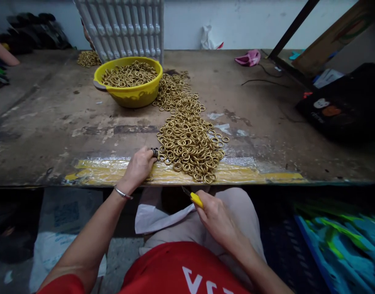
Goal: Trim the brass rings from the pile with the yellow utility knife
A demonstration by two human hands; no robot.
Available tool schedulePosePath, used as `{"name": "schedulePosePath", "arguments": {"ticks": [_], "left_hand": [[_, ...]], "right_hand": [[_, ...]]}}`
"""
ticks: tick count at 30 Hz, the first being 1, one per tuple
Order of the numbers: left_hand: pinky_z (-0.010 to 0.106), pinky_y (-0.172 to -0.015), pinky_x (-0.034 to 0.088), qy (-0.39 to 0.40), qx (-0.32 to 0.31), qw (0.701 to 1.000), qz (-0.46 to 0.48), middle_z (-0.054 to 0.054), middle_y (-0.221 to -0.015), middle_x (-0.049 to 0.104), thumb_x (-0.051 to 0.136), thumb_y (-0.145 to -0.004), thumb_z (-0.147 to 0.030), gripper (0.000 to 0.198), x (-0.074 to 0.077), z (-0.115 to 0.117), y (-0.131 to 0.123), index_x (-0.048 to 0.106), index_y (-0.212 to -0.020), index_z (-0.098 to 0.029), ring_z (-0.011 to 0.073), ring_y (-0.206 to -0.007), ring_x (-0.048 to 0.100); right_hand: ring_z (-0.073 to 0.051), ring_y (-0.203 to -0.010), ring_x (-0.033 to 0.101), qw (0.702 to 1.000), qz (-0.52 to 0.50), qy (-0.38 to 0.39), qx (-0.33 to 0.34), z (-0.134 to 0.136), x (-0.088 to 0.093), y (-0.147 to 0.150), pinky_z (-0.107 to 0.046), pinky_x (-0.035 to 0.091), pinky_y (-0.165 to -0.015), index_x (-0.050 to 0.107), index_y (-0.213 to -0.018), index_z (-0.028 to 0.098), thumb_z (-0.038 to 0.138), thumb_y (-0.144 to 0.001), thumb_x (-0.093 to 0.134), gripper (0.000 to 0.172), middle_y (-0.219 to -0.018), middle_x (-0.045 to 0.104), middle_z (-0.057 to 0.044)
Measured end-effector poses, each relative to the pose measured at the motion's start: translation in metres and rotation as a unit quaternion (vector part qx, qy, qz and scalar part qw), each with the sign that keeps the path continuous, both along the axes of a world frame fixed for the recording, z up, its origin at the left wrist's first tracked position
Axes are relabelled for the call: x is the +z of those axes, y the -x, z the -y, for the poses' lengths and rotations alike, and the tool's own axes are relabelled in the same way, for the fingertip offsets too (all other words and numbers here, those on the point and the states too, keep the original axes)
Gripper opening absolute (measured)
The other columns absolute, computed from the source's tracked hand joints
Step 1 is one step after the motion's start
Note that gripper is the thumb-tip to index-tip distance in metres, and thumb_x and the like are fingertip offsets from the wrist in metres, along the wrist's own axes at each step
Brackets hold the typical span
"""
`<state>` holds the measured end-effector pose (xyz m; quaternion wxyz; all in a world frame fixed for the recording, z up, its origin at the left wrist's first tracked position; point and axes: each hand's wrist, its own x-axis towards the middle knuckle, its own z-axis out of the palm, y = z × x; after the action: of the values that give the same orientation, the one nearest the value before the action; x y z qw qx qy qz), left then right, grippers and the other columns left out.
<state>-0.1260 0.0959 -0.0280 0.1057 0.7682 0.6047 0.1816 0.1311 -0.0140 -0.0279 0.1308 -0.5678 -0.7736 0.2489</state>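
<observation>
My right hand [214,212] is closed round a yellow utility knife [196,199], its blade pointing up and left just below the table edge. Above the taped strip, my left hand [140,165] rests at the left side of a heap of brass-coloured rings [190,141]. Its fingers are curled, with something small and dark [155,152] at their tips, too small to make out. The nearest rings lie right beside those fingertips. Farther back, a yellow basin [134,96] is filled with more of the same rings.
A ribbed grey panel [129,28] stands behind the basin, near a small ring pile [88,59]. Pink cloth [248,58] and a dark bag [343,106] lie to the right. Yellow tape [98,171] covers the table's front edge. Another person's arm [3,52] shows far left.
</observation>
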Motion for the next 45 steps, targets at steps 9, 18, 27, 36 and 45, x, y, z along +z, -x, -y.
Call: {"name": "schedulePosePath", "arguments": {"ticks": [9, 18, 27, 36, 45], "left_hand": [[0.022, -0.046, 0.032, 0.134, 0.081, 0.928, 0.339, -0.004, -0.057, 0.041, 0.060, -0.083, -0.030, 0.026, 0.014, 0.031, -0.010, 0.045, -0.064, -0.020, 0.0108, -0.050, 0.038], [0.013, -0.037, 0.021, 0.453, -0.018, 0.562, 0.691, -0.004, -0.057, 0.045, 0.073, -0.079, -0.039, 0.030, 0.025, 0.116, -0.066, 0.062, -0.087, -0.012, 0.0037, -0.044, 0.032], [0.014, -0.037, 0.034, 0.451, -0.023, 0.596, 0.664, 0.006, -0.078, 0.066, 0.075, -0.076, -0.041, 0.033, 0.023, 0.122, -0.074, 0.061, -0.087, -0.013, 0.0044, -0.045, 0.046], [0.014, -0.039, 0.033, 0.342, 0.034, 0.713, 0.612, -0.004, -0.056, 0.053, 0.068, -0.084, -0.041, 0.028, 0.027, 0.133, -0.077, 0.058, -0.081, -0.015, 0.0048, -0.043, 0.042], [0.016, -0.041, 0.036, 0.331, 0.026, 0.785, 0.523, -0.004, -0.056, 0.053, 0.064, -0.085, -0.028, 0.019, 0.038, 0.140, -0.060, 0.055, -0.072, -0.017, 0.0062, -0.044, 0.045]], "right_hand": [[-0.012, -0.061, 0.050, 0.981, -0.190, 0.036, -0.015, 0.001, 0.007, 0.003, -0.024, 0.037, -0.057, 0.056, -0.079, 0.020, 0.026, -0.095, 0.046, 0.020, -0.070, 0.058, 0.001], [-0.011, -0.065, 0.058, 0.870, -0.465, 0.160, -0.044, -0.001, 0.029, 0.017, -0.023, 0.047, -0.063, 0.067, -0.093, 0.016, 0.031, -0.088, 0.059, 0.018, -0.075, 0.065, -0.001], [-0.013, -0.069, 0.062, 0.898, -0.430, 0.085, -0.037, 0.012, 0.026, 0.006, -0.025, 0.050, -0.069, 0.068, -0.092, 0.018, 0.028, -0.092, 0.056, 0.016, -0.074, 0.066, 0.000], [-0.019, -0.083, 0.063, 0.995, -0.090, -0.029, 0.019, 0.026, 0.027, 0.003, -0.027, 0.046, -0.074, 0.062, -0.107, 0.016, 0.000, -0.079, 0.047, 0.036, -0.096, 0.067, -0.007], [-0.018, -0.069, 0.062, 0.989, 0.140, -0.034, -0.032, 0.005, 0.021, -0.003, -0.026, 0.036, -0.059, 0.059, -0.091, 0.016, 0.002, -0.087, 0.044, 0.021, -0.084, 0.068, -0.008]]}}
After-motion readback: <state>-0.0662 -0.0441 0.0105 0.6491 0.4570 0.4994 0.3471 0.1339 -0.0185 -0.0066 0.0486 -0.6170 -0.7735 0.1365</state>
